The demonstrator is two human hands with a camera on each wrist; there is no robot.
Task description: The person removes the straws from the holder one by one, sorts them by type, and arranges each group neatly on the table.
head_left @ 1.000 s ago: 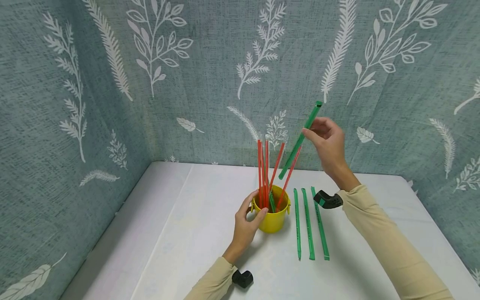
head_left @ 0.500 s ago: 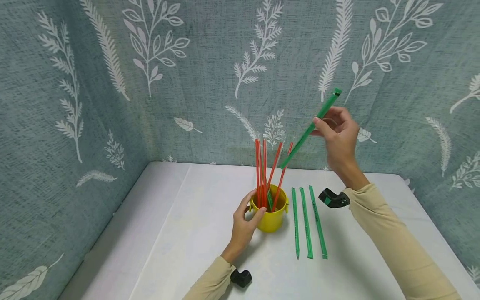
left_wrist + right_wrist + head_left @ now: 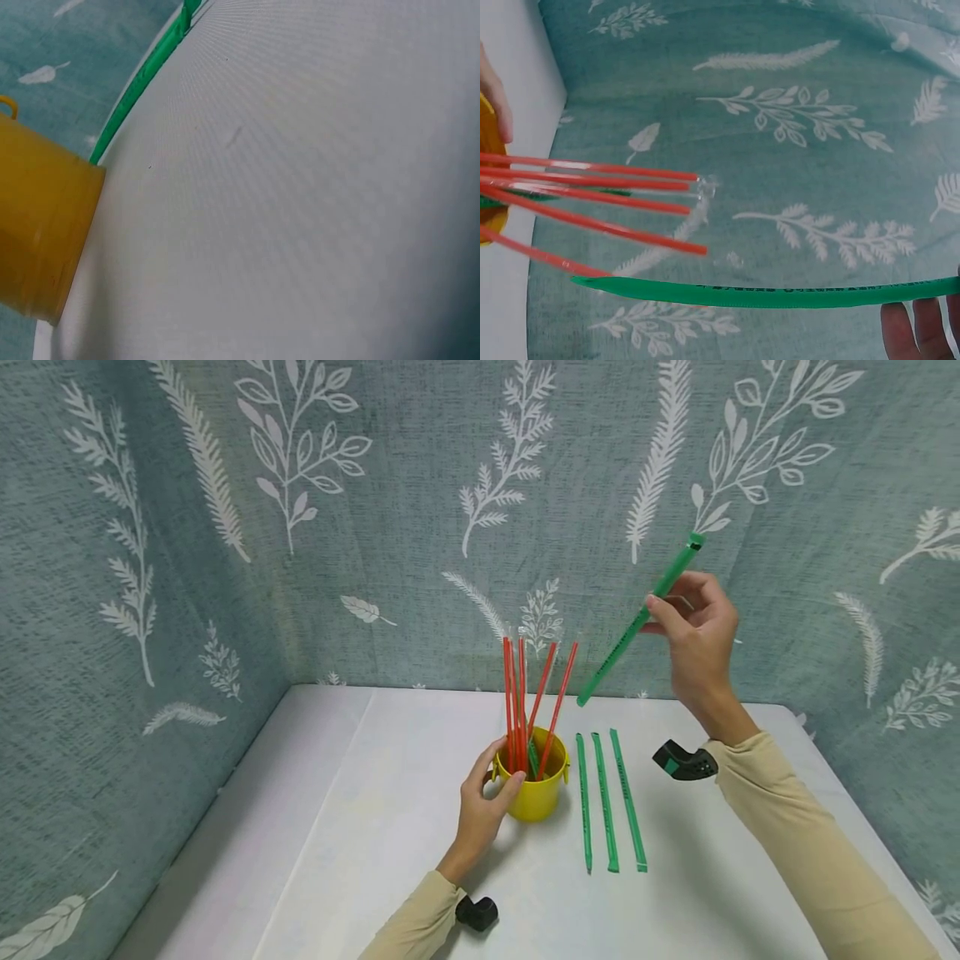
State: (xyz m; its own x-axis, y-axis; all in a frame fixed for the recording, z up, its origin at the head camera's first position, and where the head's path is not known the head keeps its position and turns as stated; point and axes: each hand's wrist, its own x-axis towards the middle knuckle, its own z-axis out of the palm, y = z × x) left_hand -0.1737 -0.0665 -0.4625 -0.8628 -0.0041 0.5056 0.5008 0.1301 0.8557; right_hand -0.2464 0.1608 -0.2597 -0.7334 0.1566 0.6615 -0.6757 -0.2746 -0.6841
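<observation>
In the head view, my left hand (image 3: 480, 814) grips the rim of a small yellow bucket (image 3: 534, 802), thumb at the front and fingers behind. Several red straws (image 3: 560, 702) in clear wrappers stand in the bucket, with a green piece (image 3: 533, 758) low among them. My right hand (image 3: 699, 635), raised to the right of the bucket, pinches a green-wrapped straw (image 3: 619, 648) near its upper part. The straw slants, lower end toward the bucket. Printing shows along the held wrapper (image 3: 780, 292) in the right wrist view, where fingertips (image 3: 930, 330) lie behind it.
Three green-wrapped straws (image 3: 604, 802) lie side by side on the white table (image 3: 360, 843), right of the bucket. Leaf-patterned grey-green cloth (image 3: 420, 510) hangs behind and along the sides. In the left wrist view the bucket's side (image 3: 45, 217) fills the left edge.
My right hand has moved right and slightly up with the green-wrapped straw, whose lower end is now clear of the red straws. My left hand keeps its hold on the bucket.
</observation>
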